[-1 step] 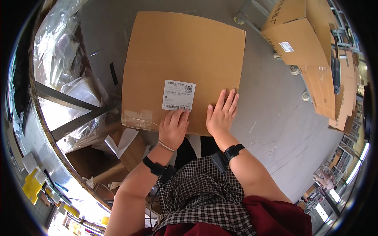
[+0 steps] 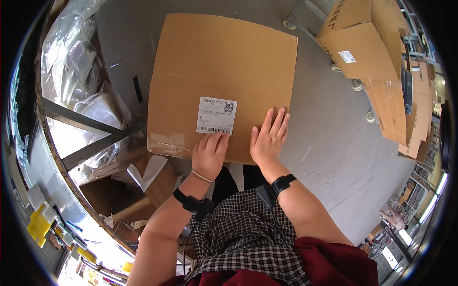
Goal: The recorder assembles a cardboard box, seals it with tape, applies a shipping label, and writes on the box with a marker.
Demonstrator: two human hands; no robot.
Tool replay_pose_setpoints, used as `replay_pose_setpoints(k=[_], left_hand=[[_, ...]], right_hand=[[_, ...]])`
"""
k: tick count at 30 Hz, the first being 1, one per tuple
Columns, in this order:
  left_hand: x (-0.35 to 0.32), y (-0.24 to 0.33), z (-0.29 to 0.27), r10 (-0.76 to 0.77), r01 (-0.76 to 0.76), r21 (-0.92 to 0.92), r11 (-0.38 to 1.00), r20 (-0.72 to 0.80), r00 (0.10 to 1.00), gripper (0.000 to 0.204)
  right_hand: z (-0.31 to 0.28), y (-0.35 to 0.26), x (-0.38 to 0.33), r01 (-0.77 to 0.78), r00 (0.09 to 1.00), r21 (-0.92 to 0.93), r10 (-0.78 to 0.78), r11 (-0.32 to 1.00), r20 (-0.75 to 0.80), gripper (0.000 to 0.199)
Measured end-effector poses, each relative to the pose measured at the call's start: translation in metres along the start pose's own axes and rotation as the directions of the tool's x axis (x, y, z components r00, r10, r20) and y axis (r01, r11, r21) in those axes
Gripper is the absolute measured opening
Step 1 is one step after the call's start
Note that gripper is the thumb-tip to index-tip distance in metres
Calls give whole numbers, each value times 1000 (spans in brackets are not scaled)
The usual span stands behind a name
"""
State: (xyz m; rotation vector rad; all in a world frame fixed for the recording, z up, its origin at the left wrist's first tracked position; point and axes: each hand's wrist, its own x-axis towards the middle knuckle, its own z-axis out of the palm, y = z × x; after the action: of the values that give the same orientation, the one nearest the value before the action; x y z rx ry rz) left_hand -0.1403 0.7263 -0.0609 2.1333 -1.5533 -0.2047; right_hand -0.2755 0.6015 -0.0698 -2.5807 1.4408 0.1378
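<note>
A large brown cardboard box [image 2: 224,62] lies before me with a broad face turned up. On its near part sits a white printed label [image 2: 216,115] with a square code and a barcode. My left hand [image 2: 210,155] is closed, fingers bent and together, their tips at the label's lower edge; the thumb and anything under the fingers are hidden. To the right of the label, my right hand [image 2: 270,140] rests flat on the box, fingers stretched and thumb apart. Clear tape [image 2: 169,144] crosses the box's near left corner.
Leftward, a metal-framed table [image 2: 90,125] stands near clear plastic wrapping [image 2: 71,62] and an open carton [image 2: 119,195]. At the right, more cardboard boxes [image 2: 362,43] stand by a wheeled rack with casters [image 2: 357,85]. Grey floor [image 2: 329,157] shows between.
</note>
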Motion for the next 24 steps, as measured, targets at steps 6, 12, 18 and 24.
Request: replay_pose_setpoints(k=[6,12,18,24], left_hand=[[17,-7,2,35,-34,6,999,-66,997,16],[35,-11,-3,79,-78,-15,997,60,995,15],[61,-11,-23,278,-281,-54,958,408,869,10],[83,12,-5,365,-551,88,830,661,655,17]], right_hand=[[0,1,0,-3,1000,-7,3,1000,-11,70],[3,1,5,0,999,-8,-1,1000,-46,75],[-25,-13,12,-28,1000,91,27,995,9,73],[-16,-8,-1,-35,999,17,36,999,-36,73]])
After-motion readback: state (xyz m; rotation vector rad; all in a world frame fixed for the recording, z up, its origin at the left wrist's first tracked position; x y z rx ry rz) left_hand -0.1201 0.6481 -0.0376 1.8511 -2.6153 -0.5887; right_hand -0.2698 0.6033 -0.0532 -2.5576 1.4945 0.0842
